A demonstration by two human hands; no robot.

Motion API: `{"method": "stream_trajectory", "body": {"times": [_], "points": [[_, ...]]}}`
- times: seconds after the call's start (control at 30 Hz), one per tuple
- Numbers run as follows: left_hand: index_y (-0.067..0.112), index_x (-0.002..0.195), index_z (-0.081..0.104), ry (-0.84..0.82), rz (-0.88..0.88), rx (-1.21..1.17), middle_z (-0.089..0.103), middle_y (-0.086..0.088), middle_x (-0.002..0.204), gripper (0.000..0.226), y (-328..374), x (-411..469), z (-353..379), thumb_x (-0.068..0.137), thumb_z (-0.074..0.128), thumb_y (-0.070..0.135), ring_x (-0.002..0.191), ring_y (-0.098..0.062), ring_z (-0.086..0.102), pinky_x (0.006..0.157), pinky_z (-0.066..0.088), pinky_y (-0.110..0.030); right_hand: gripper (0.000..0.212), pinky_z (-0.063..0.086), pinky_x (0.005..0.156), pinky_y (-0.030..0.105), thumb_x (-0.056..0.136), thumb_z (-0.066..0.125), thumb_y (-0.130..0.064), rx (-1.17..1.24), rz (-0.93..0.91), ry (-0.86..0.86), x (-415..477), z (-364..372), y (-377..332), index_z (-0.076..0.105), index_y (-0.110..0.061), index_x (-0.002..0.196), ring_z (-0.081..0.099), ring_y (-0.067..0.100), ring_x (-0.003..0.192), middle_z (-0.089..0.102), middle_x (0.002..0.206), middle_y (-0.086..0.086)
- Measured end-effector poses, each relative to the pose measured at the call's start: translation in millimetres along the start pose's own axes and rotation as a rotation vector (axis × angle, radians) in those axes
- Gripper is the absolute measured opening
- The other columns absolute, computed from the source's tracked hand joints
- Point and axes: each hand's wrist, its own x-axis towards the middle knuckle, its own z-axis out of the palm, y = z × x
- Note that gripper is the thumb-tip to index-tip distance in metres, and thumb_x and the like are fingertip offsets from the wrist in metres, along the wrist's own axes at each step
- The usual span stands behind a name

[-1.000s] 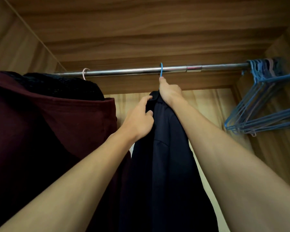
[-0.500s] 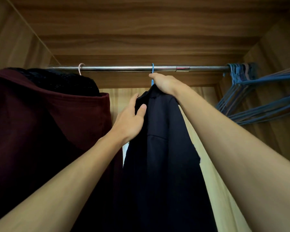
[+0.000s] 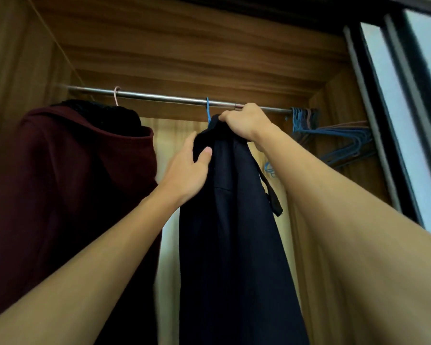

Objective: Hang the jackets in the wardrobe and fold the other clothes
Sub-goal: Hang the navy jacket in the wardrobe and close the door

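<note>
A dark navy jacket (image 3: 234, 232) hangs on a blue hanger (image 3: 208, 109) whose hook sits over the steel wardrobe rail (image 3: 159, 97). My left hand (image 3: 187, 170) grips the jacket's left shoulder, thumb on the front of the cloth. At the collar, just below the rail, my right hand (image 3: 246, 122) holds the top of the jacket with curled fingers. A strap hangs from the jacket's right side.
A maroon hooded jacket (image 3: 72, 195) over a black garment hangs at the left on a pink hanger (image 3: 116, 95). Several empty blue hangers (image 3: 334, 135) bunch at the rail's right end. A dark sliding-door frame (image 3: 396, 120) stands at the right.
The view has pulled back and swung right, bringing the door frame into sight. My right hand has shifted a little right along the collar; my left hand keeps its hold on the shoulder.
</note>
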Motion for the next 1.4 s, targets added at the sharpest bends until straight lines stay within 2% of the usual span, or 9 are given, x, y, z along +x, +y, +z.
{"method": "stream_trajectory", "body": {"times": [0.27, 0.4, 0.63, 0.77, 0.87, 0.97, 1.1, 1.23, 1.4], "points": [[0.028, 0.156, 0.024, 0.000, -0.097, 0.036, 0.043, -0.002, 0.152, 0.058, 16.2, -61.4, 12.6, 0.103, 0.045, 0.039, 0.142, -0.021, 0.038, 0.117, 0.033, -0.040, 0.034, 0.044, 0.070, 0.034, 0.094, 0.058, -0.040, -0.162, 0.011, -0.012, -61.4, -14.1, 8.5, 0.064, -0.007, 0.085, 0.064, 0.027, 0.093, 0.064, 0.083, 0.005], [0.029, 0.153, 0.032, 0.018, -0.102, 0.000, 0.047, -0.001, 0.148, 0.053, 19.9, -84.3, 26.9, 0.102, 0.046, 0.039, 0.135, -0.020, 0.046, 0.112, 0.041, -0.043, 0.046, 0.050, 0.087, 0.040, 0.100, 0.053, -0.035, -0.204, -0.022, -0.078, -100.0, -28.3, 21.9, 0.066, 0.007, 0.112, 0.063, 0.033, 0.104, 0.070, 0.113, 0.021], [0.015, 0.152, 0.032, 0.142, -0.074, 0.119, 0.039, -0.008, 0.151, 0.054, 53.9, -131.7, 84.3, 0.102, 0.048, 0.026, 0.135, -0.021, 0.042, 0.103, 0.033, -0.024, 0.045, 0.037, 0.077, 0.025, 0.099, 0.052, -0.044, -0.342, -0.048, -0.086, -146.0, -72.5, 86.8, 0.059, -0.010, 0.128, 0.056, 0.017, 0.097, 0.066, 0.112, 0.005], [0.017, 0.143, 0.043, 0.311, 0.048, 0.260, 0.026, -0.011, 0.155, 0.053, 69.4, -178.0, 131.3, 0.092, 0.057, 0.014, 0.138, -0.025, 0.033, 0.112, 0.032, -0.039, 0.040, 0.037, 0.079, 0.025, 0.098, 0.052, -0.039, -0.417, -0.103, 0.022, -179.4, -122.6, 133.8, 0.061, -0.009, 0.124, 0.060, 0.024, 0.106, 0.064, 0.118, 0.010], [0.021, 0.140, 0.045, 0.112, 0.019, 0.070, 0.041, -0.001, 0.145, 0.051, 80.2, -212.9, 179.4, 0.092, 0.056, 0.010, 0.131, -0.009, 0.039, 0.109, 0.035, -0.029, 0.040, 0.037, 0.085, 0.022, 0.099, 0.052, -0.038, -0.466, -0.102, 0.035, -207.2, -166.2, 166.4, 0.058, -0.011, 0.129, 0.056, 0.019, 0.108, 0.057, 0.124, 0.008], [0.027, 0.148, 0.034, -0.222, -0.252, -0.185, 0.050, 0.003, 0.140, 0.057, 94.1, -230.7, 231.8, 0.097, 0.058, 0.021, 0.129, -0.011, 0.048, 0.104, 0.039, -0.028, 0.045, 0.035, 0.093, 0.022, 0.100, 0.051, -0.039, -0.461, -0.063, 0.091, -231.6, -200.9, 191.9, 0.052, -0.012, 0.136, 0.051, 0.021, 0.119, 0.049, 0.134, 0.010], [0.023, 0.155, 0.020, -0.543, -0.578, -0.404, 0.042, -0.001, 0.152, 0.077, 111.0, -242.2, 283.5, 0.094, 0.066, 0.030, 0.133, -0.013, 0.046, 0.100, 0.033, -0.020, 0.061, 0.040, 0.093, 0.033, 0.101, 0.047, -0.045, -0.394, 0.261, -0.058, -249.3, -220.1, 217.8, 0.039, -0.001, 0.142, 0.052, 0.030, 0.122, 0.054, 0.132, 0.016], [0.018, 0.143, 0.040, -0.533, -0.657, -0.461, 0.053, 0.008, 0.136, 0.054, 112.1, -252.4, 295.4, 0.094, 0.064, 0.019, 0.117, -0.006, 0.053, 0.085, 0.040, -0.017, 0.051, 0.038, 0.082, 0.029, 0.101, 0.048, -0.042, -0.283, 0.366, -0.133, -265.8, -211.4, 229.6, 0.049, 0.000, 0.131, 0.057, 0.025, 0.109, 0.057, 0.110, 0.006], [0.015, 0.127, 0.051, -0.478, -0.630, -0.447, 0.060, 0.014, 0.104, 0.034, 107.0, -255.7, 282.9, 0.095, 0.063, 0.015, 0.091, 0.010, 0.054, 0.070, 0.044, -0.005, 0.045, 0.042, 0.096, 0.029, 0.100, 0.052, -0.036, -0.259, 0.278, -0.123, -272.7, -193.3, 232.8, 0.056, -0.005, 0.134, 0.058, 0.024, 0.117, 0.062, 0.128, 0.011]]}}
